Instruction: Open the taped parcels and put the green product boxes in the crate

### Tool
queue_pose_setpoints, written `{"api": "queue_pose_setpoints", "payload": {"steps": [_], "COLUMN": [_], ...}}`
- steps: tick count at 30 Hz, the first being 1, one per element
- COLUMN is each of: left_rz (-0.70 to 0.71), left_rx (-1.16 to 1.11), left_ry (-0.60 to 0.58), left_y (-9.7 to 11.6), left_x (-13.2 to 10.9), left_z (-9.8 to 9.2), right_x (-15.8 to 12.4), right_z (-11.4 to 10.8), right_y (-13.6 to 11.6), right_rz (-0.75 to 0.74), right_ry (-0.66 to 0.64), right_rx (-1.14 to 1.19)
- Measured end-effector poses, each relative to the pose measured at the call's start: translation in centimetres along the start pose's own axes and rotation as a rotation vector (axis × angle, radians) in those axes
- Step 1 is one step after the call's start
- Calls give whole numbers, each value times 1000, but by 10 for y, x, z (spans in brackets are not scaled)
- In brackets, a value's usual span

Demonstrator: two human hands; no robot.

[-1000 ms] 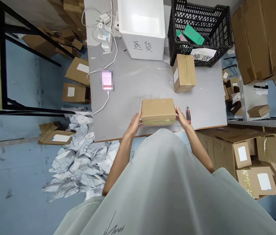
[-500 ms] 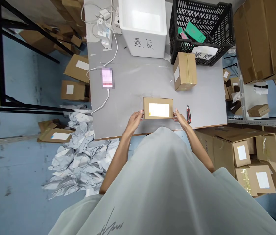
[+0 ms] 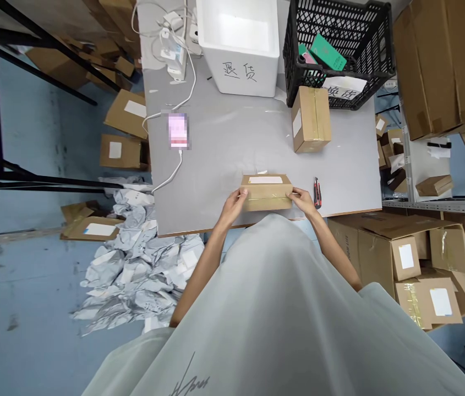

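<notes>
Between my two hands is a small brown cardboard box (image 3: 267,201), tilted so that a taped side faces me and a white label shows on the side above it. My left hand (image 3: 234,204) grips its left end, thumb on the taped side. At the right end my right hand (image 3: 302,200) holds it with thumb and fingers. Just right of that hand lies a red and black box cutter (image 3: 317,192) on the grey table (image 3: 224,143).
A taller taped carton (image 3: 312,121) stands before a black crate (image 3: 339,38) with green boxes inside. Left of the crate is a white bin (image 3: 238,71). A phone-like screen (image 3: 179,131) and cables lie at left. Grey mailer bags (image 3: 137,264) heap on the floor; cartons (image 3: 381,247) stand at right.
The box has turned between my hands: its labelled side has tipped away and a taped side now faces me. Both hands still hold its ends.
</notes>
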State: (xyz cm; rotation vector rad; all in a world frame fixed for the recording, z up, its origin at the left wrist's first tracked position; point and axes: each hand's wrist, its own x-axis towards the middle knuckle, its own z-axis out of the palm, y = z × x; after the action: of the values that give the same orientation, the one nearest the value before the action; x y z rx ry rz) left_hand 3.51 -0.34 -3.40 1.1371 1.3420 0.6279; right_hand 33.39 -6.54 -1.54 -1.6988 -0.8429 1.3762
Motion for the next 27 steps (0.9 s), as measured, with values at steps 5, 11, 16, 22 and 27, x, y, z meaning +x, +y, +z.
{"api": "queue_pose_setpoints", "payload": {"steps": [5, 11, 16, 22, 27], "left_rz": [-66, -140, -163, -380, -482], "left_rx": [-13, -50, -69, -189, -206], "left_ry": [-28, 19, 33, 15, 62], "left_y": [-10, -31, -41, -51, -43], "left_x": [7, 15, 18, 29, 40], "left_z": [13, 26, 25, 22, 25], "right_x": [21, 37, 35, 29, 34], "right_z": [0, 4, 3, -1, -30], "right_y": [4, 18, 30, 33, 31], "right_rz": [-70, 18, 57, 62, 85], "right_ry": [151, 114, 61, 47, 83], "right_rx": [-191, -300, -100, -5, -4]}}
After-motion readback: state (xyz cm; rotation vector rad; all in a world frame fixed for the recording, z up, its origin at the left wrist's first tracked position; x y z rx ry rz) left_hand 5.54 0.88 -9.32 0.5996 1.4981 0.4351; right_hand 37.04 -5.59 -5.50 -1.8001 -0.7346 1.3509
